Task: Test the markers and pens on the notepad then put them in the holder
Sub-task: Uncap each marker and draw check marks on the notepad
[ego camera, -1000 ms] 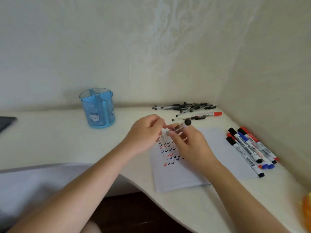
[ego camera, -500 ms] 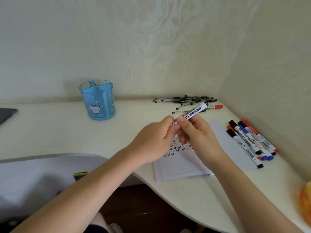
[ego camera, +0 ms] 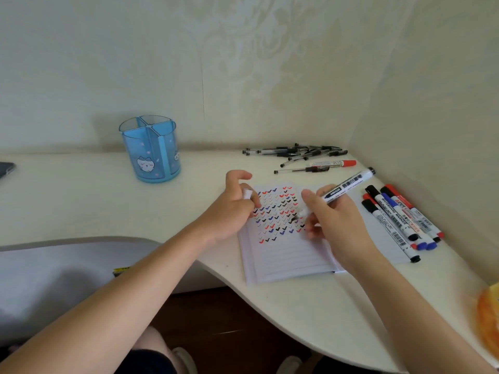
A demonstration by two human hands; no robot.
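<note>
Far left there's just the corner of some dark flat thing at the edge of the desk, can't tell what it is; then the blue holder with the little cat on it, upright near the wall and well apart from everything else; nothing pokes out of its compartments as far as I can see, so I'd say none of the lot is filed away yet. My left hand sits at the notepad's left edge, fingers curled, pinching a small whitish piece that I take for the cap. The notepad lies flat in front of me, its top half covered in rows of red, blue and black ticks. My right hand is a bit apart from the left one, wrapped round a white marker in a writing grip; tip down on the paper among the ticks, tail end pointing up and right; so I'm mid-test on this one. Back by the wall there's a loose pile of black pens, with a red-capped marker and a lone pen just in front of it. Right of the pad is a row of capped markers, side by side and touching; the bottom right corner shows something orange, too blurry to name.

Next, I reckon: finish the tick; bring both hands together and push the cap on square; then a long reach left to the holder, dropping the marker in upright without tipping that light-looking pot.
</note>
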